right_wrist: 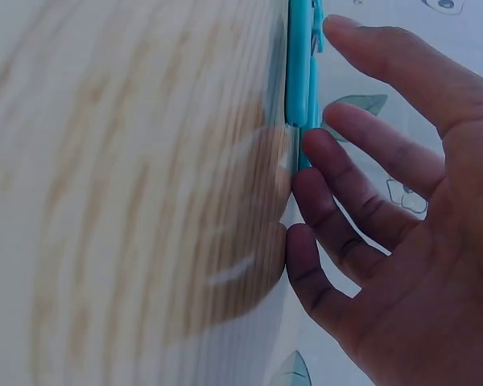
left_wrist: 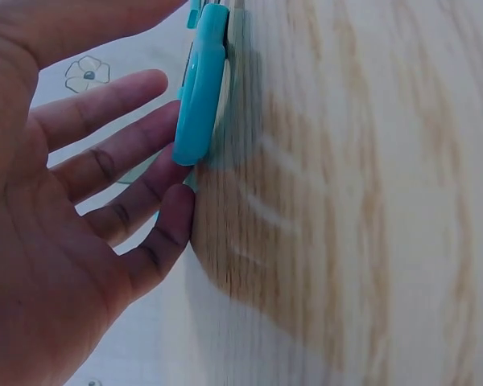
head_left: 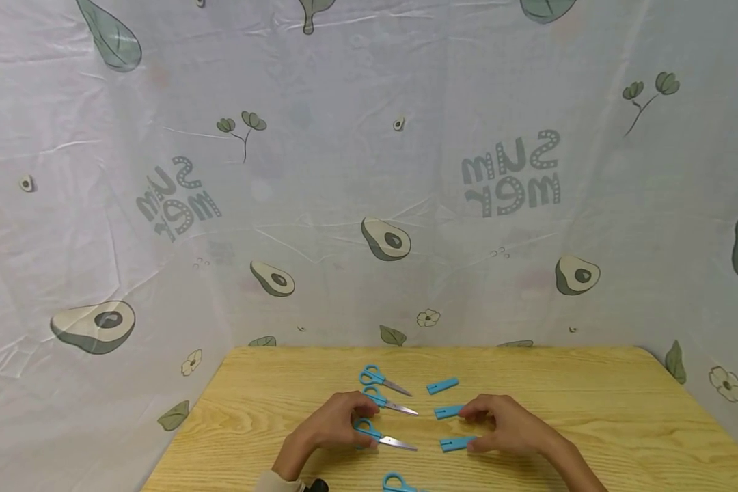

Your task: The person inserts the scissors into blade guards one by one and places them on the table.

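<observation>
My left hand [head_left: 334, 420] is over the left side of a row of blue-handled scissors, thumb and fingers apart around the handle of the nearer pair [head_left: 396, 443]. In the left wrist view its relaxed fingers [left_wrist: 97, 161] reach to the blue handle [left_wrist: 200, 96]. A middle pair [head_left: 400, 409] lies just beyond, its handle partly behind the hand. My right hand [head_left: 509, 425] spans two blue blade covers, the front one [head_left: 455, 444] by the thumb and the middle one [head_left: 447, 412] by the fingers. The right wrist view shows loosely bent fingers beside a blue cover [right_wrist: 299, 72].
Farther back lie another pair of scissors [head_left: 372, 375] and a third blue cover [head_left: 443, 385]. Another scissors handle [head_left: 395, 482] shows at the bottom edge, cut off by the frame. A wooden table [head_left: 590, 389] bears everything, with a printed curtain [head_left: 326, 191] behind it.
</observation>
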The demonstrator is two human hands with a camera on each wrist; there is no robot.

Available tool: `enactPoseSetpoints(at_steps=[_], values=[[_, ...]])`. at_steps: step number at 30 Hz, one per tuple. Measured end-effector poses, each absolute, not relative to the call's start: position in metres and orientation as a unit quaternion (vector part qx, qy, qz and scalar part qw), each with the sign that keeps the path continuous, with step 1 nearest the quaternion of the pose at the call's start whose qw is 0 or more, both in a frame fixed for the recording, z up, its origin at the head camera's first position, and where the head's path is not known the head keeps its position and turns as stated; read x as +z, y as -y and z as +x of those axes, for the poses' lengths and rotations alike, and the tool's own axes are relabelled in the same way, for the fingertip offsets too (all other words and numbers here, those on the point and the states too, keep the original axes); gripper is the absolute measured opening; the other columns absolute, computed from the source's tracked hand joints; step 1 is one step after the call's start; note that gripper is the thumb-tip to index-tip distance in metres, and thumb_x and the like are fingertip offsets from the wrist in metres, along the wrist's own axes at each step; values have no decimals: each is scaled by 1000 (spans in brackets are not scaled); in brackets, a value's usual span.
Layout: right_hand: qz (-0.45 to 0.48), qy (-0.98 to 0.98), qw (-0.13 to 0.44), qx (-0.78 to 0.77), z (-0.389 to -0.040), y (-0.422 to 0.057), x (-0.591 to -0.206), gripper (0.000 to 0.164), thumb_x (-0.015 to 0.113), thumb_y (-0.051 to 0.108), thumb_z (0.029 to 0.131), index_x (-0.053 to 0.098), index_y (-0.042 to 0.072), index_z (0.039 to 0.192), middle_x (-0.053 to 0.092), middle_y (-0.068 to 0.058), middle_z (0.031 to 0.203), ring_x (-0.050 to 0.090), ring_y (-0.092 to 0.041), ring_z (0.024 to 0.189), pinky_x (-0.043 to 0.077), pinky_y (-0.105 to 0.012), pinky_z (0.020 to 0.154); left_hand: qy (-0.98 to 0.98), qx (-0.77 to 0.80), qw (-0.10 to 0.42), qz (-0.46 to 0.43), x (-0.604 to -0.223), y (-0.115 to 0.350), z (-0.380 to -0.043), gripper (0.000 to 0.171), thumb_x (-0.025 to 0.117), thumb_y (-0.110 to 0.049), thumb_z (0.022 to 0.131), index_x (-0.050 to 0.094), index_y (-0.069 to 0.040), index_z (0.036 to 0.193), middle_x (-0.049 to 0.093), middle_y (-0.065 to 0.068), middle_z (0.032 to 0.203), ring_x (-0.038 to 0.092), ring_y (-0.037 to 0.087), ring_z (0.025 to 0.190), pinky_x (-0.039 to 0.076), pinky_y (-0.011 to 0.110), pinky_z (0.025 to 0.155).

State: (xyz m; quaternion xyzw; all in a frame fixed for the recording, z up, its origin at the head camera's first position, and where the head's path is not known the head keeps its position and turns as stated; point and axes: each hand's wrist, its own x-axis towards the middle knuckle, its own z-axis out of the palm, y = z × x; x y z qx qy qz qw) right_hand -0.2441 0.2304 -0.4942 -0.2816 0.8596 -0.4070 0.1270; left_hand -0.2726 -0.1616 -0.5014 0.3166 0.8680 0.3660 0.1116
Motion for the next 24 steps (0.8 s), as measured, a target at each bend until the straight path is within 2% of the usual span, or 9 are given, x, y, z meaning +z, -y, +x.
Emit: enactPoseSetpoints(at_steps=[7, 13, 18, 19, 24], values=[[-291, -849, 138, -419, -243, -225, -495, 40, 89, 19, 89, 75, 3, 123, 72, -6, 117, 72, -17, 107, 60, -25, 91, -869, 355, 102, 328, -502, 161, -274, 48, 96, -20, 82, 75, -7, 123, 76, 3, 119, 74, 9, 111, 59, 22, 97], [-305, -849, 138, -409, -244, -222, -496, 35, 87, 19, 91, 79, 5, 122, 71, -4, 113, 71, -17, 105, 60, -25, 89, -871, 329, 84, 356, -512, 163, -281, 42, 99, -26, 79, 79, -15, 114, 72, -9, 108, 65, -1, 99, 57, 20, 88], [-322, -848, 129, -400, -243, -218, -496, 31, 86, 20, 92, 82, 7, 119, 69, -1, 108, 65, -10, 97, 56, -24, 80, -880, 296, 74, 364, -511, 162, -279, 38, 98, -27, 79, 82, -17, 112, 68, -10, 106, 56, -2, 91, 51, 17, 82], [-323, -848, 129, -401, -243, -217, -496, 29, 86, 20, 92, 82, 7, 118, 68, -1, 107, 64, -9, 96, 56, -24, 80, -885, 289, 82, 356, -503, 160, -274, 38, 98, -23, 79, 82, -14, 113, 69, -6, 107, 56, 0, 91, 51, 17, 82], [-321, -845, 132, -406, -241, -215, -498, 22, 85, 19, 93, 84, 11, 113, 66, 1, 105, 63, -7, 94, 55, -22, 79, -883, 286, 80, 363, -502, 159, -271, 38, 97, -23, 80, 83, -13, 113, 68, -5, 105, 55, 1, 90, 50, 17, 81]])
